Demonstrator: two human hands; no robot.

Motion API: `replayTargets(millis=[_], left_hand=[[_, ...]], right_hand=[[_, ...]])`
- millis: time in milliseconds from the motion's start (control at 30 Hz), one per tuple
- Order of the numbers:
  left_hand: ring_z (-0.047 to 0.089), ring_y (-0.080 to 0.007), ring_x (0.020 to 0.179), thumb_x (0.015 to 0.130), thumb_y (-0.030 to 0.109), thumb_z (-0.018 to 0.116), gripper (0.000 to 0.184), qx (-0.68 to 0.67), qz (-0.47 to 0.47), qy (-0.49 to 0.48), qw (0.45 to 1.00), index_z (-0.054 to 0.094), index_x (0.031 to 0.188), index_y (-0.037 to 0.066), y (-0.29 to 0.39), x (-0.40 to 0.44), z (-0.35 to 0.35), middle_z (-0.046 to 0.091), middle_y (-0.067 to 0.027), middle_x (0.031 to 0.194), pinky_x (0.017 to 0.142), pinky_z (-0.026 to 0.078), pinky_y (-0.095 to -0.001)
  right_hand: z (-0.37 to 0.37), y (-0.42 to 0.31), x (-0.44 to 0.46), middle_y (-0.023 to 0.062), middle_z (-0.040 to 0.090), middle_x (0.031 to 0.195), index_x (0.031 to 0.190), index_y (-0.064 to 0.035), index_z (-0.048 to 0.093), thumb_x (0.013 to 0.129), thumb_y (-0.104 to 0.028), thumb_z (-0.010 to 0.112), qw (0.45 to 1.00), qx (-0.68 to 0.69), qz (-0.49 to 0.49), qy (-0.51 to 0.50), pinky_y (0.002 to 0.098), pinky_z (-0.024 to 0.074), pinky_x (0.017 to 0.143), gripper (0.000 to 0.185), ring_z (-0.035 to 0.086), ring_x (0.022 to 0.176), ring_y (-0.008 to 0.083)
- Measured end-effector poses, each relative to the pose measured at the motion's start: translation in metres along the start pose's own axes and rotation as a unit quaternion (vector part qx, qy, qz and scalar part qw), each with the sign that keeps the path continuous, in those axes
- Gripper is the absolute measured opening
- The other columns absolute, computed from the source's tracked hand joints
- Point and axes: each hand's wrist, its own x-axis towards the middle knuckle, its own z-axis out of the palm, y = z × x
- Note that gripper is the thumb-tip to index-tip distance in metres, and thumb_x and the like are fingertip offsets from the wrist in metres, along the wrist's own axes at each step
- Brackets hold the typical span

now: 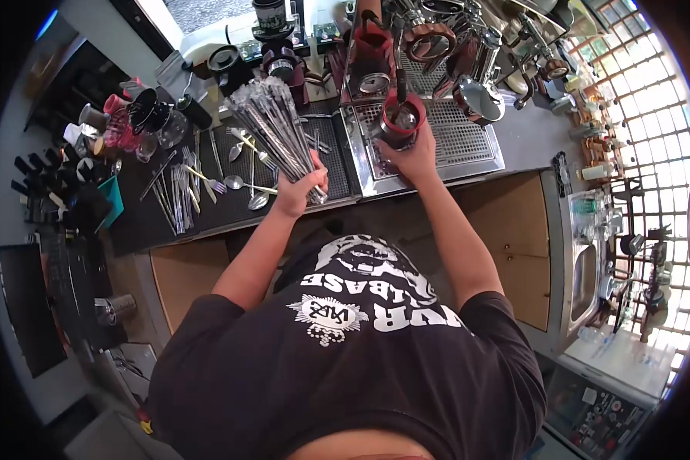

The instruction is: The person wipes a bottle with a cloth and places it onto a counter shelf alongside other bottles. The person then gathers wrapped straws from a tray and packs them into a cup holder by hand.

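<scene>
My left hand (304, 186) is closed round the lower end of a thick bundle of long, thin wrapped straws (272, 126), dark and silvery in clear plastic, fanning out toward the upper left. On the metal drip tray (468, 146), my right hand (412, 157) grips a red-rimmed cup (400, 132) from its near side. Something shiny is inside the cup, and a dark handle (401, 84) rises at its far rim; what it belongs to is hard to make out. Left of the bundle, loose spoons (258, 201), forks (195, 165) and other cutlery lie on the dark counter.
An espresso machine with a wood-trimmed part (429, 42) and a steel pitcher (477, 100) stands behind the tray. Black canisters (226, 65) and glassware (172, 126) crowd the back left. A sink (584, 280) is at the right, below a window grille (671, 100).
</scene>
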Motion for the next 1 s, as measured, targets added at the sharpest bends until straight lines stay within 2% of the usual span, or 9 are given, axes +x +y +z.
replayTargets(millis=[67, 100, 200, 367, 500, 633, 733, 867, 1000], left_hand=[[0.055, -0.0176, 0.064, 0.085, 0.01, 0.069, 0.027, 0.003, -0.015, 0.015, 1.0, 0.051, 0.105, 0.006, -0.005, -0.001, -0.005, 0.054, -0.0053, 0.076, 0.06, 0.047, -0.0323], [0.056, -0.0178, 0.064, 0.085, 0.008, 0.068, 0.026, 0.002, -0.031, 0.035, 0.999, 0.051, 0.104, 0.006, -0.007, -0.003, -0.004, 0.054, -0.0055, 0.075, 0.06, 0.047, -0.0321], [0.058, -0.0185, 0.065, 0.086, 0.007, 0.067, 0.025, -0.004, -0.06, 0.041, 0.997, 0.051, 0.104, 0.006, -0.018, -0.011, -0.004, 0.055, -0.0059, 0.076, 0.059, 0.047, -0.0311], [0.059, -0.015, 0.067, 0.088, 0.002, 0.066, 0.022, 0.081, -0.093, -0.015, 0.992, 0.051, 0.103, 0.004, -0.016, -0.009, -0.002, 0.057, -0.0056, 0.078, 0.063, 0.05, -0.0302], [0.06, -0.0152, 0.069, 0.087, 0.003, 0.068, 0.023, 0.078, -0.094, -0.024, 0.992, 0.051, 0.103, 0.004, -0.017, 0.011, -0.003, 0.058, -0.0052, 0.079, 0.065, 0.051, -0.0304], [0.06, -0.0155, 0.071, 0.089, 0.002, 0.066, 0.022, 0.093, -0.056, -0.027, 0.994, 0.051, 0.105, 0.005, -0.025, 0.034, 0.005, 0.058, -0.0054, 0.082, 0.066, 0.051, -0.031], [0.061, -0.016, 0.074, 0.091, 0.001, 0.063, 0.021, 0.09, -0.007, 0.052, 0.995, 0.05, 0.107, 0.006, -0.03, 0.048, 0.018, 0.058, -0.0062, 0.085, 0.067, 0.052, -0.033], [0.064, -0.0171, 0.078, 0.092, 0.002, 0.064, 0.017, -0.05, 0.06, 0.098, 0.992, 0.052, 0.104, 0.006, -0.009, 0.065, 0.043, 0.062, -0.0067, 0.086, 0.072, 0.051, -0.0323], [0.064, -0.0205, 0.085, 0.093, 0.002, 0.06, 0.019, -0.149, 0.077, 0.047, 0.985, 0.049, 0.108, 0.007, 0.02, 0.069, 0.073, 0.061, -0.0077, 0.09, 0.078, 0.051, -0.037]], right_hand=[[-0.008, 0.001, 0.003, 0.0179, 0.059, 0.12, 0.131, -0.0025, 0.05, 0.062, -0.023, 0.09, 0.999, -0.04, -0.031, 0.015, 0.0456, 0.0478, 0.096, 0.082, 0.057, 0.113, 0.0383], [-0.008, 0.016, 0.001, 0.0179, 0.056, 0.129, 0.137, -0.0039, 0.049, 0.06, -0.019, 0.089, 0.999, -0.046, -0.012, 0.008, 0.046, 0.0436, 0.104, 0.088, 0.053, 0.119, 0.0372], [-0.023, 0.015, 0.01, 0.0162, 0.057, 0.126, 0.137, -0.0044, 0.05, 0.058, -0.016, 0.087, 0.992, -0.105, -0.069, 0.007, 0.0471, 0.0435, 0.104, 0.088, 0.051, 0.122, 0.0372], [-0.045, 0.019, 0.01, 0.0154, 0.037, 0.149, 0.147, -0.0202, 0.048, 0.063, -0.006, 0.077, 0.979, -0.185, -0.046, -0.068, 0.0486, 0.0375, 0.114, 0.09, 0.04, 0.136, 0.0384], [-0.059, 0.027, 0.005, 0.0158, 0.038, 0.151, 0.149, -0.0252, 0.046, 0.066, -0.006, 0.078, 0.972, -0.213, -0.055, -0.087, 0.0518, 0.0366, 0.113, 0.092, 0.039, 0.136, 0.0411], [-0.078, 0.034, -0.007, 0.0153, 0.042, 0.147, 0.147, -0.0196, 0.048, 0.065, -0.008, 0.077, 0.96, -0.266, -0.035, -0.085, 0.0493, 0.0377, 0.112, 0.088, 0.041, 0.135, 0.0385], [-0.09, 0.034, -0.02, 0.0163, 0.045, 0.144, 0.144, -0.0166, 0.05, 0.064, -0.013, 0.079, 0.972, -0.222, 0.002, -0.071, 0.0492, 0.0405, 0.109, 0.085, 0.044, 0.132, 0.0384], [-0.097, 0.003, -0.035, 0.0185, 0.048, 0.139, 0.136, -0.009, 0.054, 0.058, -0.015, 0.083, 0.993, -0.107, 0.005, -0.055, 0.0481, 0.0444, 0.106, 0.083, 0.05, 0.127, 0.0391], [-0.08, -0.027, -0.05, 0.0189, 0.05, 0.133, 0.133, -0.0079, 0.056, 0.056, -0.013, 0.084, 0.997, -0.035, 0.007, -0.075, 0.0463, 0.0468, 0.102, 0.082, 0.053, 0.122, 0.0393]])
